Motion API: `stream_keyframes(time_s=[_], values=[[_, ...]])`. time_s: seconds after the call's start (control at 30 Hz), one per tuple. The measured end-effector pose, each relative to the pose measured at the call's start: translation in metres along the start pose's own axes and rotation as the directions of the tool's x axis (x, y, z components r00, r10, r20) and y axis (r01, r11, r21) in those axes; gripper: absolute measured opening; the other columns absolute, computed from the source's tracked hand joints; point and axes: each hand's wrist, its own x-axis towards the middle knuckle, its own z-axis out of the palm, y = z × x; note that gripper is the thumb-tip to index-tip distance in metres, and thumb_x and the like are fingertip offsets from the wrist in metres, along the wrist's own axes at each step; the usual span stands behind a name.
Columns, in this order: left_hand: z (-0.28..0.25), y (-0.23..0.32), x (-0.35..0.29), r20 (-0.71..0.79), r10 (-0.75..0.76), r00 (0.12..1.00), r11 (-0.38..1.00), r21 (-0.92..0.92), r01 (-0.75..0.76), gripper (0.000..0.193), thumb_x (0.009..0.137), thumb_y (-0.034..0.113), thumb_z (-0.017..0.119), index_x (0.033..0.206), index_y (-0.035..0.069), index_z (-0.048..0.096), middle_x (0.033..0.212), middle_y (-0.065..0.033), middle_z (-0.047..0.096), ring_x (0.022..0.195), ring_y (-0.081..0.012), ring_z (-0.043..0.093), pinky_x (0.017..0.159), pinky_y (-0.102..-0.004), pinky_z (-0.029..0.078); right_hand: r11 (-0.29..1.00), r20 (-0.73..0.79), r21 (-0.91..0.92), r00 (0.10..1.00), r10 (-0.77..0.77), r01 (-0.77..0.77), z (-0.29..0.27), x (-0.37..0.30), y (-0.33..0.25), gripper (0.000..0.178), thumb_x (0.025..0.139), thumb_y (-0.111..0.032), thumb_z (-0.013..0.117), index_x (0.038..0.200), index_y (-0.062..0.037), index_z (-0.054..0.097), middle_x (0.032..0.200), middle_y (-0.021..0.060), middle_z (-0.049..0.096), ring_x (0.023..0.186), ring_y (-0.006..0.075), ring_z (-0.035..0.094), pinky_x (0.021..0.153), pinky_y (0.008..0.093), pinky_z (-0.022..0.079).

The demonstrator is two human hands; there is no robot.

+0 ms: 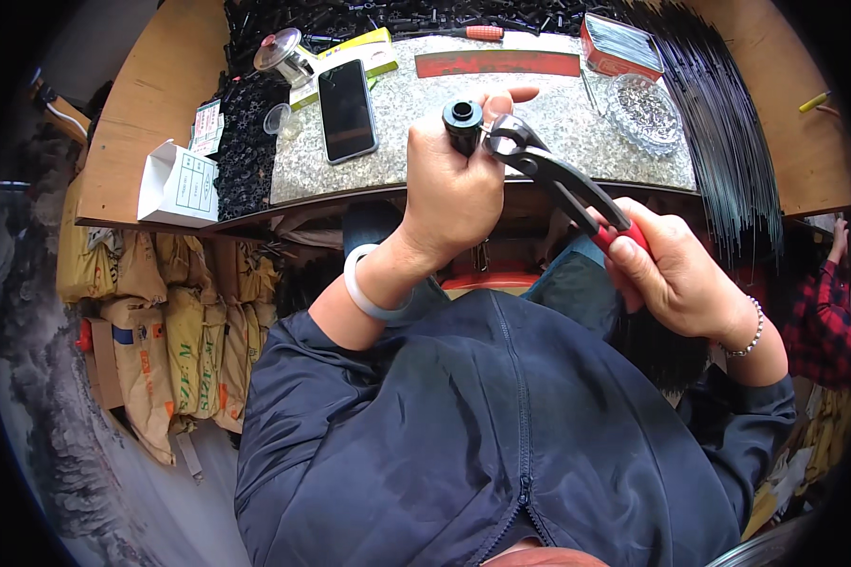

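Our left grip (456, 197) clasps one black tube (463, 136) over the surface (563, 102); our right grip (664, 269) squeezes one pair of pincers (558, 177), its head beside the tube. A skewed squeeze could skid, nipping us. We count one phone (347, 111), one glass dish (649, 146), one red strip (497, 63).

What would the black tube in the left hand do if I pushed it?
The black tube would probably roll if laid on its side, because its end is round. It looks stiff, showing no bend in the left hand. Its shiny rim suggests it might feel slippery.
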Motion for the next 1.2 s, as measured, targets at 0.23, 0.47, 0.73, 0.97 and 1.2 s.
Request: stream_keyframes(time_s=[0.23, 0.47, 0.73, 0.97, 1.2], values=[[0.001, 0.007, 0.007, -0.025, 0.162, 0.986, 0.968, 0.198, -0.154, 0.025, 0.093, 0.015, 0.047, 0.090, -0.002, 0.065, 0.055, 0.0077, 0.042, 0.051, -0.0002, 0.032, 0.045, -0.0188, 0.022, 0.986, -0.072, -0.168, 0.997, 0.011, -0.023, -0.007, -0.001, -0.022, 0.019, 0.094, -0.019, 0.043, 0.090, -0.0009, 0.046, 0.055, 0.0003, 0.042, 0.047, 0.0069, 0.038, 0.045, 0.0234, 0.033], [-0.008, 0.016, 0.019, 0.058, 0.074, 0.996, 0.997, 0.016, -0.075, 0.024, 0.094, 0.013, 0.044, 0.102, -0.003, 0.060, 0.051, 0.0080, 0.040, 0.042, 0.0017, 0.031, 0.038, -0.0167, 0.022, 0.925, -0.188, -0.377, 0.974, -0.128, 0.049, -0.013, 0.005, -0.011, 0.021, 0.093, -0.017, 0.046, 0.100, 0.0021, 0.048, 0.071, 0.0082, 0.049, 0.063, 0.0160, 0.045, 0.060, 0.0305, 0.039], [-0.012, 0.010, 0.007, 0.111, -0.064, 0.992, 0.988, -0.130, 0.078, 0.039, 0.090, 0.017, 0.053, 0.119, -0.007, 0.045, 0.052, 0.0066, 0.039, 0.041, -0.0014, 0.038, 0.042, -0.0161, 0.035, 0.758, -0.521, -0.583, 0.851, -0.070, -0.294, -0.009, 0.040, 0.114, 0.036, 0.086, -0.017, 0.054, 0.116, 0.0000, 0.047, 0.104, 0.0197, 0.053, 0.095, 0.0346, 0.053, 0.081, 0.0388, 0.043], [0.019, -0.134, -0.129, 0.151, -0.075, 0.986, 0.991, 0.118, 0.057, 0.026, 0.085, 0.006, 0.055, 0.107, -0.004, 0.045, 0.076, -0.0095, 0.057, 0.072, -0.0144, 0.059, 0.066, -0.0278, 0.047, 0.367, -0.494, -0.858, 0.772, -0.400, -0.359, 0.001, 0.056, 0.145, 0.034, 0.083, -0.021, 0.058, 0.114, -0.0086, 0.052, 0.105, 0.0093, 0.053, 0.096, 0.0252, 0.051, 0.077, 0.0361, 0.042], [-0.062, -0.030, -0.069, -0.153, 0.268, 0.951, 0.904, 0.380, -0.194, 0.049, 0.082, 0.013, 0.061, 0.126, 0.000, 0.043, 0.090, -0.0183, 0.062, 0.068, -0.0304, 0.063, 0.064, -0.0320, 0.050, 0.325, -0.472, -0.874, 0.791, -0.390, -0.362, 0.002, 0.058, 0.142, 0.023, 0.086, -0.022, 0.055, 0.106, -0.0119, 0.059, 0.106, 0.0088, 0.054, 0.095, 0.0264, 0.053, 0.075, 0.0373, 0.044]])
